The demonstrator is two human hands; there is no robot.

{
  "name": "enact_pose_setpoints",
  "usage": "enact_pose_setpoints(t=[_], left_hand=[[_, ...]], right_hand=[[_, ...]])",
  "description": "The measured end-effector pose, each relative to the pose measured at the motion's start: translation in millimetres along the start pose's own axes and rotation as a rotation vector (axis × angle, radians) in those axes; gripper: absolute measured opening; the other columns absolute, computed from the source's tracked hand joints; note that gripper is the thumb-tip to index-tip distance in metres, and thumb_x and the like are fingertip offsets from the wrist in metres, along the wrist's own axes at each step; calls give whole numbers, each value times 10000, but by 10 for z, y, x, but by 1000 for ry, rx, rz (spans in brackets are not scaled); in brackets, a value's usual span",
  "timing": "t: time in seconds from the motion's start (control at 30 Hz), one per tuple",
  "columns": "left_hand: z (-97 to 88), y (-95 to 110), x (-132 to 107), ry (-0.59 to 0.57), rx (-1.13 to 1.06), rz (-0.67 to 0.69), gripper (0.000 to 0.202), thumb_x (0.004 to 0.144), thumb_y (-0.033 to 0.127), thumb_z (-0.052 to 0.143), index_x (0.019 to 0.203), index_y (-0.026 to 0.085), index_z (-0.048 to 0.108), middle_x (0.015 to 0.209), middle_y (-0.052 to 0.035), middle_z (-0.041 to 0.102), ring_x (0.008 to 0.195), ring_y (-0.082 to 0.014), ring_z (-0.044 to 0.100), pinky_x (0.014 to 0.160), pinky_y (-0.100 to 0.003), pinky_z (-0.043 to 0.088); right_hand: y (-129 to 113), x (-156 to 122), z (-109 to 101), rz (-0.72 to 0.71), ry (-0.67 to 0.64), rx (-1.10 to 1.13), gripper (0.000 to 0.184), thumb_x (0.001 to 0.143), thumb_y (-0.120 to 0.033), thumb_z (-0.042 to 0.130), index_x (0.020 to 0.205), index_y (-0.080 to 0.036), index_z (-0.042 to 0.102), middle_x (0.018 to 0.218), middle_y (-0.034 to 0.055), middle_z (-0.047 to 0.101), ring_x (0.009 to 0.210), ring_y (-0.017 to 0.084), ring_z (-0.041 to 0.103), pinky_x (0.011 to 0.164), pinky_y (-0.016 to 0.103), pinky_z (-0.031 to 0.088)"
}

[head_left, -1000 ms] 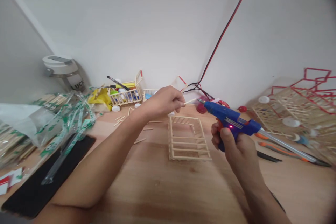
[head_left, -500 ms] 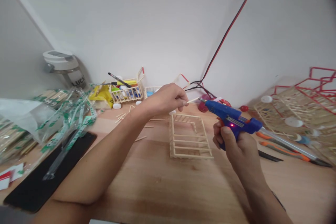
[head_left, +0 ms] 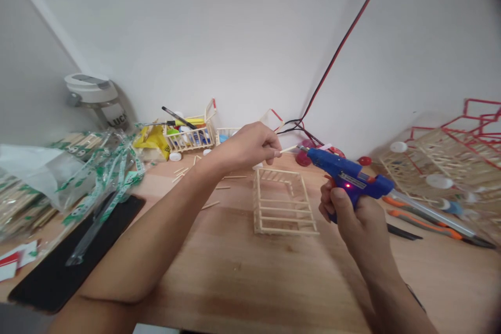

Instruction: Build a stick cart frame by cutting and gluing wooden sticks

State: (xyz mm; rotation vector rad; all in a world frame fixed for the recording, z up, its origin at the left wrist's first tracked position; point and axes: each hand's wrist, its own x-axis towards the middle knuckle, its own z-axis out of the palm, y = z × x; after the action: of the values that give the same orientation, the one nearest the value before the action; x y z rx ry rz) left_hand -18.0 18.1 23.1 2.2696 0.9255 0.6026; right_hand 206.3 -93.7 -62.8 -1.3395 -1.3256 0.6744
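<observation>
My left hand [head_left: 246,145] is raised above the wooden table [head_left: 242,276], its fingers pinched on a thin wooden stick [head_left: 288,149] that points right. My right hand [head_left: 348,214] is wrapped round the grip of a blue glue gun [head_left: 346,176] with a red light lit on its side. The gun's nozzle sits right at the free tip of the stick. Below and between the hands, a small open frame of glued sticks [head_left: 282,202] rests on the table.
Clear bags of sticks [head_left: 78,172] and a black mat [head_left: 58,266] lie at the left, with a lidded jar [head_left: 97,99] behind. Small stick baskets [head_left: 190,138] stand by the wall. A large stick-and-red-wire structure [head_left: 450,162] and cutters [head_left: 422,219] fill the right. Red and black cables [head_left: 332,57] climb the wall.
Both hands have hardly moved. The stick tip and the glue gun's nozzle have stayed together, shifting very slightly as the view drifted.
</observation>
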Motion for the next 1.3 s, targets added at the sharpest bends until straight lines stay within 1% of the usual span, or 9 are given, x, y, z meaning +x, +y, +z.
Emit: enact_pose_setpoints(t=[0.23,0.37,0.57,0.73,0.9,1.03,1.3], left_hand=[[-2,4,3,5,-4,-7,157,814,157,589,742,121,723,685,-21,710,637,-95,585,601,-226,375],[-13,31,-5,10,10,-18,154,808,146,590,731,123,722,670,-13,700,592,-80,545,602,-225,370],[-19,56,-14,9,12,-23,147,808,130,589,741,122,720,662,-8,693,556,-69,509,595,-220,371],[-13,57,-9,5,9,-36,140,788,94,591,742,122,720,655,-2,690,572,-70,527,589,-214,365],[-18,57,-17,15,3,-30,146,782,99,585,726,122,717,651,-3,684,566,-72,515,575,-223,356],[-21,54,-19,12,2,-39,145,776,97,584,736,123,720,656,-4,689,590,-82,541,592,-222,366],[-11,54,-16,13,1,-35,141,781,100,590,729,121,719,650,-6,683,577,-79,527,598,-227,367]], right_hand=[[14,-13,6,4,-3,13,343,913,-542,570,908,-200,563,656,-29,469,537,110,446,463,260,393],[0,-17,20,9,-4,27,348,899,-545,587,891,-198,559,639,-32,459,525,110,443,450,258,388],[-6,-17,14,-12,-8,21,347,916,-537,570,880,-193,551,638,-31,446,530,106,437,449,252,384],[3,-19,12,-2,5,13,357,911,-544,577,881,-190,547,638,-26,456,532,107,438,451,252,385],[-13,-21,22,-19,-12,37,337,922,-533,565,860,-203,533,628,-40,433,513,102,425,436,246,375],[-23,-25,18,-37,-13,15,320,927,-523,557,854,-213,527,622,-41,435,512,111,432,437,253,377],[-18,-22,14,-23,-6,4,324,925,-522,556,828,-214,527,591,-46,410,507,111,411,438,255,368]])
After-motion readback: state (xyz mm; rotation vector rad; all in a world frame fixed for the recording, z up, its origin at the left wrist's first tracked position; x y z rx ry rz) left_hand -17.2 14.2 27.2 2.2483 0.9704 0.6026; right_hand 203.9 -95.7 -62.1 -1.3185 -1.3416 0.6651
